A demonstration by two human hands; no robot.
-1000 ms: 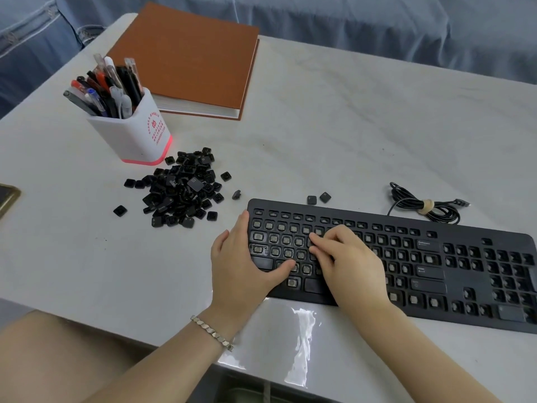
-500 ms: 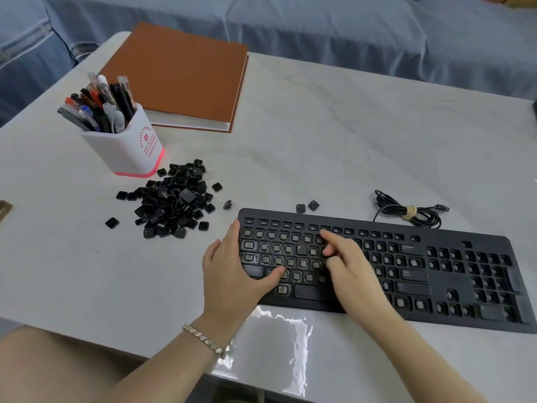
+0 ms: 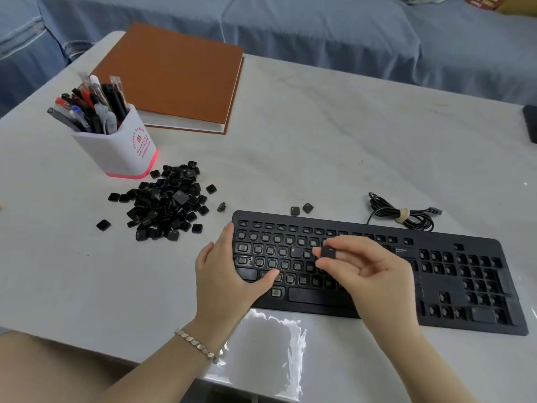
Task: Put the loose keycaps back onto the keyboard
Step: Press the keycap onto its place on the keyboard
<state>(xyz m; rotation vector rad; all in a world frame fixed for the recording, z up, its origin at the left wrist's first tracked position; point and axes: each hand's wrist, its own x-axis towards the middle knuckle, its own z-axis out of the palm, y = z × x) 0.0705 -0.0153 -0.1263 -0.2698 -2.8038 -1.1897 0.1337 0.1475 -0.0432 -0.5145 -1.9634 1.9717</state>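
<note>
A black keyboard (image 3: pixel 465 286) lies at the table's front right, most of its key sockets bare. An R keycap (image 3: pixel 294 251) sits in place in the letter rows. My right hand (image 3: pixel 369 271) hovers over the letter rows and pinches a black keycap (image 3: pixel 329 252) marked T between thumb and fingers. My left hand (image 3: pixel 223 274) rests on the keyboard's left end, thumb lying across the lower rows. A pile of loose black keycaps (image 3: pixel 168 205) lies left of the keyboard. Two more loose keycaps (image 3: pixel 301 209) sit just behind its top edge.
A white pen holder (image 3: pixel 122 146) full of pens stands behind the pile. A brown book (image 3: pixel 174 74) lies at the back left. The keyboard's coiled cable (image 3: pixel 401 215) rests behind its right half. A dark object (image 3: pixel 531 123) shows at the right edge.
My right hand has lifted off the letter rows and now holds a T keycap above them. My left hand has stayed on the keyboard's left end. The camera has tilted.
</note>
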